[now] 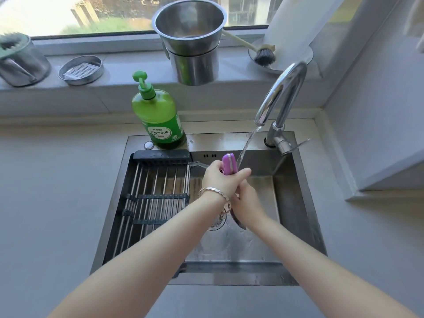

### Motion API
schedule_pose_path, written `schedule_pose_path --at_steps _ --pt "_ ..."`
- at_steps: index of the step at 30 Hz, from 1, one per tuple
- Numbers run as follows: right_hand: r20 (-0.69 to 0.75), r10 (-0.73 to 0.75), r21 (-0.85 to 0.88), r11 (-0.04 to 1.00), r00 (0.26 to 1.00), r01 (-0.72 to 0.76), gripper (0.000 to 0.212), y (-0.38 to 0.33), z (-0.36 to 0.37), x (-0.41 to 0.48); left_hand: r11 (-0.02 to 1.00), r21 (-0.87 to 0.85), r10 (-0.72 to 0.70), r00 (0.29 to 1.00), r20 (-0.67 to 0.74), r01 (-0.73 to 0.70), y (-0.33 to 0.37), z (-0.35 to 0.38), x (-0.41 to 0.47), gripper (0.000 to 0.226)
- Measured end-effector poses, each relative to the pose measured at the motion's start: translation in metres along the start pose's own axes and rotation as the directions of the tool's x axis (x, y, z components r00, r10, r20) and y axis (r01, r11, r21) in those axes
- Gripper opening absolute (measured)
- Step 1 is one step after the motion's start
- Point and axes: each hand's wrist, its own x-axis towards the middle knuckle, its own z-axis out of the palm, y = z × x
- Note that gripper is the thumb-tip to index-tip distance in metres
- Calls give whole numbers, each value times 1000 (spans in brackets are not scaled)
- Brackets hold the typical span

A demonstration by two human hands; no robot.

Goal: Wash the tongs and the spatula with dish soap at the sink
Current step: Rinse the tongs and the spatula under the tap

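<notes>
My left hand [220,177] grips the purple-handled tongs [228,163] near their top, over the sink [298,203]. The purple end points up toward the running water [246,143] from the faucet [284,92]. My right hand [246,200] wraps the metal arms lower down; a dark metal tip [238,222] sticks out below it near the drain. The green dish soap bottle [158,115] stands on the sink's back rim, left of the faucet. A thin metal piece [198,164] pokes out left of my left hand; what it is I cannot tell.
A roll-up drying rack [156,196] covers the sink's left half. On the windowsill stand a steel pot stack [192,42], a small metal dish [80,70], a metal cup [20,63] and a dish brush [263,55]. A grey wall corner juts out at right.
</notes>
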Motion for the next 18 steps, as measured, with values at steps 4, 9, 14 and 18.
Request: schedule_pose_path --at_steps 4,9,14,18 --pt "115 33 90 995 993 -43 34 14 -6 4 996 -49 78 985 154 -71 2 -8 1 20" --pt "246 53 17 998 968 -59 63 21 -16 15 986 84 130 979 159 -145 -3 2 9 20" --pt "224 133 45 988 965 -146 30 27 -21 24 908 358 174 973 150 -218 8 8 20 37" --pt "197 218 106 964 956 -242 26 41 -36 17 806 508 252 953 169 -303 19 15 19 39"
